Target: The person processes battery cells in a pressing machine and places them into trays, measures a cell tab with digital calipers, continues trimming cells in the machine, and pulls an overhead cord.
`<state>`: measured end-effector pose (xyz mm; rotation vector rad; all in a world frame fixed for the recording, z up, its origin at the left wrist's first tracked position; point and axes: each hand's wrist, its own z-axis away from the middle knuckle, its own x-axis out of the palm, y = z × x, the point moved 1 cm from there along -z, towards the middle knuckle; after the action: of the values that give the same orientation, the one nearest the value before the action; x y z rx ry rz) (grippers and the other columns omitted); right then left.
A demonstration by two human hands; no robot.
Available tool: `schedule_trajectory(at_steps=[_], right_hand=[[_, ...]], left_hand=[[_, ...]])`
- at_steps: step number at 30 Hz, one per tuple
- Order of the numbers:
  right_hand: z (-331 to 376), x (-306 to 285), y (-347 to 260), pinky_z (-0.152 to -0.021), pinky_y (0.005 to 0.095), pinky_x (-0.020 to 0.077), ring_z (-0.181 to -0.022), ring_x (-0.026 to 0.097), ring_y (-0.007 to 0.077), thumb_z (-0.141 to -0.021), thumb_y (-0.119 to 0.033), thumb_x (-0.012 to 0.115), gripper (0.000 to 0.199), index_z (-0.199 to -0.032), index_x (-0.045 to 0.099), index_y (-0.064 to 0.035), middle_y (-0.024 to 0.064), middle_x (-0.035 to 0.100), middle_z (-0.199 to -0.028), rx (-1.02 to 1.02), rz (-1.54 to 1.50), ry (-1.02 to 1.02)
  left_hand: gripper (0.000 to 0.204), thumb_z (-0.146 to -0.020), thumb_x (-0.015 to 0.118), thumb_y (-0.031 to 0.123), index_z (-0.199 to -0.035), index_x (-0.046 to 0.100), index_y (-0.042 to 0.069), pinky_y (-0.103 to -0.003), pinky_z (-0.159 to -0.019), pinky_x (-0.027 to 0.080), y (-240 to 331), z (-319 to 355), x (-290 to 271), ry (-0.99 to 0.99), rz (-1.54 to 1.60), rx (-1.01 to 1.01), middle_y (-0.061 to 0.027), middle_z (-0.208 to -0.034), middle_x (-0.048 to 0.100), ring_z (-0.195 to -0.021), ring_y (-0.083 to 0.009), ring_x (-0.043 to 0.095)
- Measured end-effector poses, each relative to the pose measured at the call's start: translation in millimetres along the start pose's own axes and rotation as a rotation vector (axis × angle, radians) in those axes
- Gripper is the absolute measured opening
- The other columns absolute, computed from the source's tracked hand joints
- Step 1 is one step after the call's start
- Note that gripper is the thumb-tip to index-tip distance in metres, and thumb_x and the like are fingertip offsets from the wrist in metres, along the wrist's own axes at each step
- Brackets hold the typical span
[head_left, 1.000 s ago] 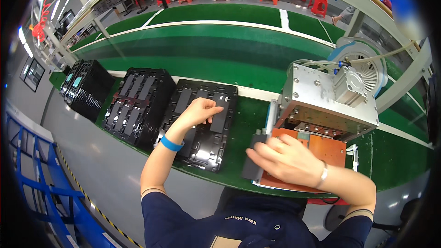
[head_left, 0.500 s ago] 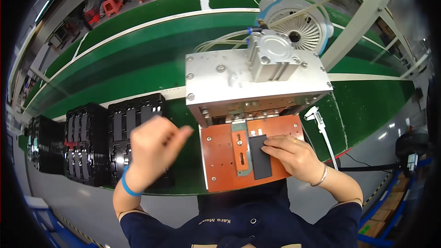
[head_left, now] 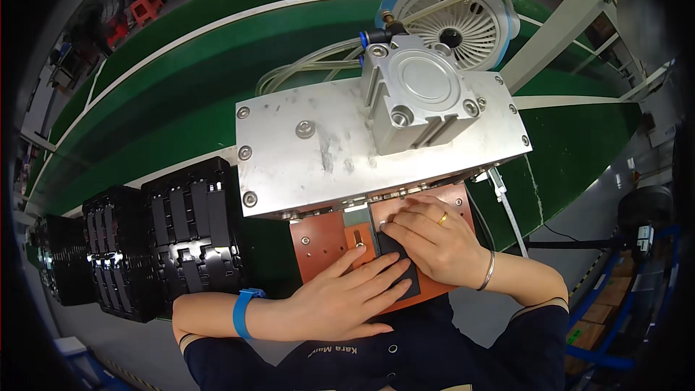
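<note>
A flat black rectangular piece [head_left: 389, 244] lies on the orange-brown base plate [head_left: 308, 246] of a metal press fixture. My left hand [head_left: 344, 295], with a blue wristband, rests with outstretched fingers across the near part of the piece and the orange slotted guide block [head_left: 358, 234] on its left. Bent and close together, the fingers of my right hand [head_left: 441, 242] grip the far end of the piece, near the press opening. My right hand wears a ring and a bracelet. Both hands hide much of the piece and the plate.
Above the plate stands the silver press housing [head_left: 318, 159], topped by an air cylinder [head_left: 423, 87] with hoses. Black trays [head_left: 192, 224] holding dark strips stand in stacks at the left. A white fan [head_left: 478, 29] is behind; a caliper [head_left: 509, 213] lies at the right.
My left hand has come down from the left onto the black piece, its fingers now spread. My right hand has shifted toward the piece's far end. The view has moved closer to the press.
</note>
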<state>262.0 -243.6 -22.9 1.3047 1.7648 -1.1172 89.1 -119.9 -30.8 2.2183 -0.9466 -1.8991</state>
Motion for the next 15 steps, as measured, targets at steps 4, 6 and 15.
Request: schedule_trajectory(at_steps=[4, 6, 15], right_hand=[[-8.8, -0.5, 0.2, -0.086, 0.0378, 0.0491, -0.098, 0.059, 0.0268, -0.074, -0.004, 0.067, 0.029, -0.103, 0.068, -0.0021, 0.0087, 0.062, -0.102, 0.092, -0.029, 0.013], [-3.5, 0.4, 0.7, -0.086, 0.0369, 0.0489, -0.098, 0.059, 0.0266, -0.074, -0.004, 0.068, 0.030, -0.104, 0.067, -0.0020, 0.0084, 0.062, -0.103, 0.057, -0.029, 0.040], [-0.6, 3.2, 0.7, -0.087, 0.0373, 0.0482, -0.099, 0.055, 0.0248, -0.071, -0.008, 0.062, 0.038, -0.108, 0.062, 0.0016, 0.0114, 0.060, -0.110, 0.004, -0.023, -0.015]], left_hand=[[0.061, -0.090, 0.056, 0.050, -0.132, 0.052, 0.006, -0.047, -0.110, 0.028, -2.7, 1.1, -0.9, -0.032, 0.016, -0.002, -0.0145, -0.141, 0.047, -0.133, -0.0254, 0.041], [0.060, -0.090, 0.056, 0.049, -0.132, 0.052, 0.007, -0.047, -0.110, 0.028, -3.4, 2.0, 0.0, -0.036, 0.018, -0.005, -0.0145, -0.141, 0.047, -0.133, -0.0254, 0.041], [0.056, -0.089, 0.058, 0.046, -0.130, 0.054, 0.008, -0.047, -0.110, 0.028, -2.1, 0.8, 0.6, -0.028, 0.005, -0.006, -0.0136, -0.140, 0.048, -0.133, -0.0245, 0.042]])
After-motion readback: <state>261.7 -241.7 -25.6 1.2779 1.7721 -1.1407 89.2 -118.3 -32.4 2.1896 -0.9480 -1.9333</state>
